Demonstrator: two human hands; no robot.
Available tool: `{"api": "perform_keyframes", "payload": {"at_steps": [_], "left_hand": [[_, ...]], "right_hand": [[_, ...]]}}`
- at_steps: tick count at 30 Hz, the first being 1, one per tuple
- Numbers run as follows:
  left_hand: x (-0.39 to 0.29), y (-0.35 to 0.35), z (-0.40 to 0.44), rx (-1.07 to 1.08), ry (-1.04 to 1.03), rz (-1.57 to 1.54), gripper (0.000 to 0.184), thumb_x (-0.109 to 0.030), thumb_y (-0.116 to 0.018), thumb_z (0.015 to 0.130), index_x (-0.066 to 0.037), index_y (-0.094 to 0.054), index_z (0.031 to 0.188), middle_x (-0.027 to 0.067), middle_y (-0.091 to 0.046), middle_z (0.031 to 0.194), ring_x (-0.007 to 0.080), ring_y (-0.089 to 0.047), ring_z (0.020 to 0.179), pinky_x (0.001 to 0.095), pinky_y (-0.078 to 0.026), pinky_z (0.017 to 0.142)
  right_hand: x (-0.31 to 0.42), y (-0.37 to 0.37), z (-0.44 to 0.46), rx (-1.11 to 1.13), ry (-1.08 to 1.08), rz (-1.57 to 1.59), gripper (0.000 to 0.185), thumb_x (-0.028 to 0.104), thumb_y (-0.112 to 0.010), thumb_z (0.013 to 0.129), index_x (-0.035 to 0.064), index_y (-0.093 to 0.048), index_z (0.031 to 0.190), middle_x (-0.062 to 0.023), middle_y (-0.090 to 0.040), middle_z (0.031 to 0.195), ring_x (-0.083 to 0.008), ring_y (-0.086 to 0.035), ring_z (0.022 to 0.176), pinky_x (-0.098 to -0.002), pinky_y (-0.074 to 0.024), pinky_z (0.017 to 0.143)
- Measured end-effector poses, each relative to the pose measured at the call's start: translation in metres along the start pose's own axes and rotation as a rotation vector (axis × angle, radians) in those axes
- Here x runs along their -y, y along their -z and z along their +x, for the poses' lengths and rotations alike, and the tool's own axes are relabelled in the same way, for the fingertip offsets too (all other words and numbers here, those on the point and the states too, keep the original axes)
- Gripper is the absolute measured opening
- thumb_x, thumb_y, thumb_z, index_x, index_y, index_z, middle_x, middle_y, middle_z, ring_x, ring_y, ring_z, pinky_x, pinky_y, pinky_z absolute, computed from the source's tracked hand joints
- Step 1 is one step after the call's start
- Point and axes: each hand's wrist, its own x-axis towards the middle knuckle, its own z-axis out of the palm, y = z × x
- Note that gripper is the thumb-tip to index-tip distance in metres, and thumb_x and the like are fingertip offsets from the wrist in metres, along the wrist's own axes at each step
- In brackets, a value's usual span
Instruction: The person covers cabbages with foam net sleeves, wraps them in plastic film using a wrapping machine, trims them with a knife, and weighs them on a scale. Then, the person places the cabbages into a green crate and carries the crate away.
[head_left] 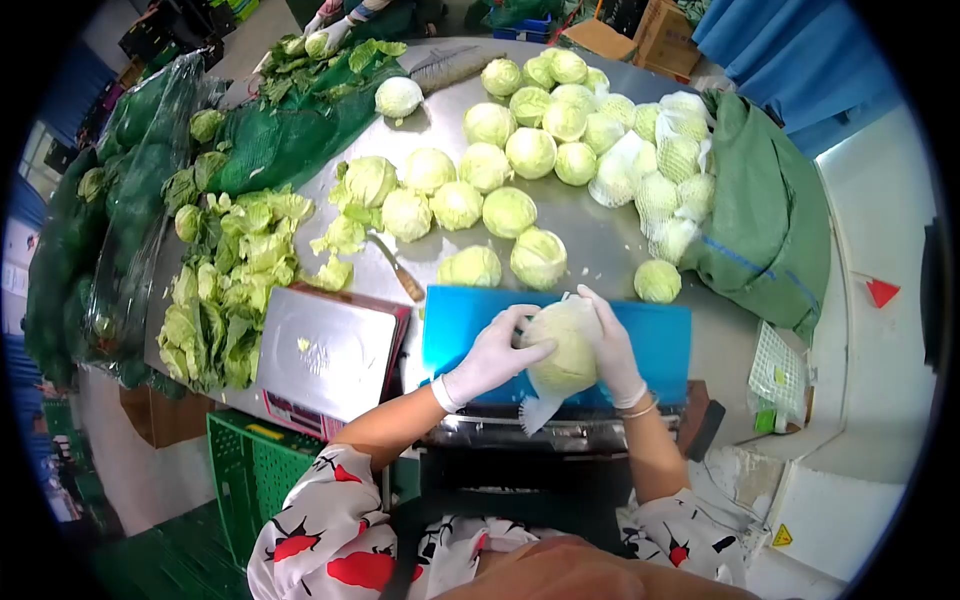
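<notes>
Cabbage (563, 348) is held in both gloved hands over the blue board (652, 338), at the near side of the desk (735, 365). Left hand (492, 356) is closed on its left side, thumb laid across it. Right hand (612, 352) is wrapped on its right side, fingers pointing to the far side. White mesh is seen over the cabbage, with a loose tail (538, 414) hanging at its near end. Contact with the board can't be confirmed; underside is hidden.

Handling, as judged: cabbage should be steadied by one palm while mesh is eased down evenly by the other. Mesh is best gripped by a gathered fold, not a single strand; tearing is likely otherwise. Squeeze should be light, since outer leaves may bruise or split. Slack is best drawn toward the tail so no bunching is left on the sides. Weight should be borne over the board, in case of a slip. Knife (408, 283) lies far-left of the board, beyond the scale (328, 352); sleeve and wrist should be routed clear of it.
</notes>
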Motion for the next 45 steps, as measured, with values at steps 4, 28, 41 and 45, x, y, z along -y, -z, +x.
{"api": "perform_keyframes", "payload": {"at_steps": [4,28,41,45], "left_hand": [[0.038,-0.049,-0.007,-0.159,-0.123,0.005,0.058,-0.039,-0.072,0.086,-0.004,-0.056,0.129,0.0173,-0.059,0.118,0.0274,-0.061,0.104,0.0363,-0.049,0.092],[0.07,-0.002,-0.207,-0.171,-0.166,-0.01,0.02,-0.006,-0.061,0.093,0.0,-0.074,0.108,0.0074,-0.07,0.093,0.0131,-0.06,0.085,0.027,-0.048,0.08],[0.015,0.01,-0.042,-0.064,-0.62,0.573,0.129,-0.035,-0.092,0.062,0.001,-0.01,0.156,0.0229,-0.021,0.159,0.0349,-0.021,0.149,0.0415,-0.022,0.12],[0.022,-0.019,-0.003,0.09,-0.541,0.476,0.125,-0.028,-0.093,0.061,0.0,-0.015,0.155,0.0219,-0.03,0.155,0.0296,-0.031,0.143,0.0385,-0.027,0.118]], "right_hand": [[-0.012,0.011,-0.031,-0.127,0.044,-0.046,0.042,0.023,-0.061,0.096,-0.0028,-0.058,0.128,-0.0179,-0.065,0.124,-0.0233,-0.062,0.113,-0.0329,-0.046,0.099],[-0.017,0.088,-0.231,-0.029,-0.191,-0.101,0.018,0.006,-0.067,0.09,-0.0002,-0.073,0.105,-0.0075,-0.073,0.1,-0.0125,-0.064,0.093,-0.0265,-0.0486,0.086],[0.011,0.086,-0.055,0.264,0.568,-0.761,0.114,0.023,-0.092,0.061,-0.0028,-0.027,0.151,-0.0206,-0.043,0.148,-0.0315,-0.037,0.141,-0.0398,-0.0277,0.118],[-0.014,0.048,-0.035,0.331,0.32,-0.464,0.118,0.03,-0.094,0.058,-0.0011,-0.028,0.151,-0.0183,-0.045,0.147,-0.0261,-0.045,0.135,-0.0369,-0.0342,0.114]]}}
